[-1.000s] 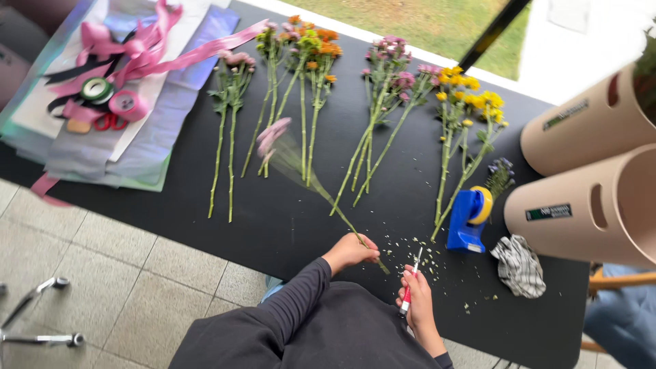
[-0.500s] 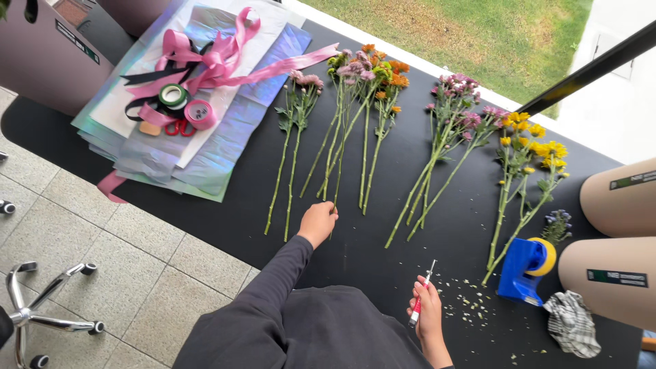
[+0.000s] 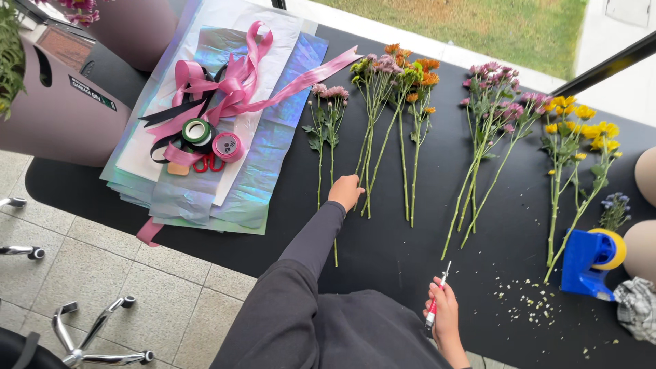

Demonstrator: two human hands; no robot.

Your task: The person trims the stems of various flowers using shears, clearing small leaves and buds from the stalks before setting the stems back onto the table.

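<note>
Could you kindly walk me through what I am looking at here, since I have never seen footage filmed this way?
There is no machine here: a person wears a camera on the head, so the single view looks down over their dark sleeves at their own two hands. The left hand rests on the black table at the lower stems of the pink-flowered stems. The right hand holds a small red-and-white cutter close to the body. Laid out in a row are orange flowers, purple flowers and yellow flowers. To the left lie sheets of shiny wrapping paper with pink ribbon and rolls of tape on top. At the right sits a blue tape dispenser, with small stem clippings scattered nearby.
</note>
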